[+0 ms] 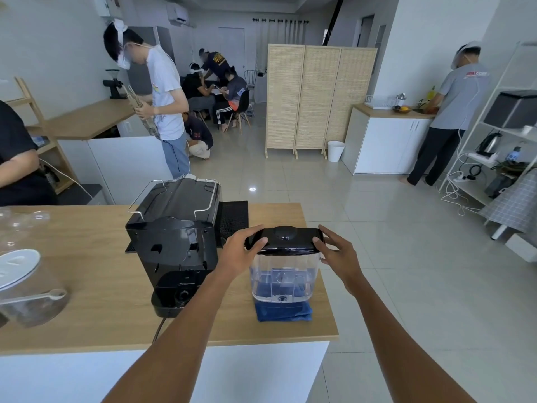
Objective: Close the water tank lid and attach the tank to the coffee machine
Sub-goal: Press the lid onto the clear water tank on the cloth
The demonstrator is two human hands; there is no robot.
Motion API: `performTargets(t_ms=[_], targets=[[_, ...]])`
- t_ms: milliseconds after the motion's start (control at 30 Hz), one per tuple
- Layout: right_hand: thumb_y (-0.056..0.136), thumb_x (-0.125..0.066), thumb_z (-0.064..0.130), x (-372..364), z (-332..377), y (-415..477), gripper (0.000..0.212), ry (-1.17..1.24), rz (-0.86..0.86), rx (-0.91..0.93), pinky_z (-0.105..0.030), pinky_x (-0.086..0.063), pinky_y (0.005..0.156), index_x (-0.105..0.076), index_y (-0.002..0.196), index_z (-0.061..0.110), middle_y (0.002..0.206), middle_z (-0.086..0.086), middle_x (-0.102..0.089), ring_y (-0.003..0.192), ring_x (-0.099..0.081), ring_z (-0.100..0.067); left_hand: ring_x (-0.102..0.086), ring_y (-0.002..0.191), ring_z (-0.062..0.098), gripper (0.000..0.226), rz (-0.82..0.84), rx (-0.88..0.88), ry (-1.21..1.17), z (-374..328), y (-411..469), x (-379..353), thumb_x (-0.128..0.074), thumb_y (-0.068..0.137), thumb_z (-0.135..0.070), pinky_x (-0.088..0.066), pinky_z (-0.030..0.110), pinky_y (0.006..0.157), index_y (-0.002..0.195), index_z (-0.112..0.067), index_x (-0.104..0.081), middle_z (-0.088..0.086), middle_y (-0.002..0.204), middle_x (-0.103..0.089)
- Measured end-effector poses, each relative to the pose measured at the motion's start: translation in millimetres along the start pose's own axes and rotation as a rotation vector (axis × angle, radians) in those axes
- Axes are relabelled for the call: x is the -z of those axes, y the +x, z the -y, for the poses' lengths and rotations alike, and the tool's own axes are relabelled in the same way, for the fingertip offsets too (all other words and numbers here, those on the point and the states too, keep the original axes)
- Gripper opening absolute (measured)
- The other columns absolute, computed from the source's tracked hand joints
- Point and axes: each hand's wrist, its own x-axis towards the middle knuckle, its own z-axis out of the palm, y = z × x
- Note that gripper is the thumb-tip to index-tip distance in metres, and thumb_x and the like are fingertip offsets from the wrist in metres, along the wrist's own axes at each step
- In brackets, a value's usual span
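Observation:
A clear plastic water tank stands upright on a folded blue cloth near the counter's right end. Its black lid lies flat on top of it. My left hand grips the lid's left end, thumb on top. My right hand touches the lid's right end with fingers spread. The black coffee machine stands to the left of the tank with its back toward me, its empty tank base sticking out low at the rear.
The wooden counter ends just right of the tank, with tiled floor beyond. A glass jar with a white lid and scoop sits at the left. A black drip mat lies behind the machine. Several people stand or sit further back.

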Motion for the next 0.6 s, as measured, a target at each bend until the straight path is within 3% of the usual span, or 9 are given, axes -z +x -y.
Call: performTargets(t_ms=[167, 333, 467, 600], targets=[[0.090, -0.065, 0.046, -0.5, 3.2, -2.0, 0.047, -0.067, 0.018, 0.017, -0.051, -0.052, 0.101, -0.057, 0.136, 0.040, 0.119, 0.013, -0.064, 0.119, -0.061, -0.019, -0.052, 0.126, 0.015, 0.056, 0.043, 0.004, 0.038, 1.8, -2.0, 0.8, -0.056, 0.093, -0.053, -0.047, 0.044, 0.104, 0.143, -0.029, -0.052, -0.001, 0.136, -0.061], [0.094, -0.060, 0.044, -3.6, 5.1, -4.3, 0.048, -0.093, 0.018, 0.024, -0.049, -0.052, 0.102, -0.052, 0.140, 0.039, 0.122, 0.012, -0.061, 0.120, -0.059, -0.019, -0.051, 0.116, 0.015, 0.054, 0.062, 0.029, 0.075, -0.1, -1.4, -3.3, -0.048, 0.096, -0.054, -0.047, 0.038, 0.100, 0.144, -0.031, -0.045, 0.004, 0.132, -0.055], [0.097, -0.057, 0.040, -5.8, 6.8, -5.7, 0.048, -0.143, 0.036, 0.047, -0.047, -0.052, 0.101, -0.049, 0.143, 0.036, 0.121, 0.012, -0.059, 0.119, -0.060, -0.022, -0.054, 0.112, 0.021, 0.051, 0.092, 0.080, 0.063, -6.9, -3.5, -6.0, -0.044, 0.098, -0.054, -0.053, 0.047, 0.097, 0.144, -0.033, -0.039, 0.005, 0.130, -0.043], [0.098, -0.056, 0.039, -5.5, 7.7, -6.1, 0.050, -0.202, 0.043, 0.087, -0.027, -0.048, 0.098, -0.046, 0.146, 0.032, 0.123, 0.006, -0.061, 0.112, -0.058, -0.014, -0.058, 0.110, 0.024, 0.051, 0.133, 0.097, 0.104, -10.3, -2.9, -3.1, -0.039, 0.098, -0.058, -0.054, 0.047, 0.095, 0.143, -0.035, -0.035, 0.005, 0.131, -0.040]])
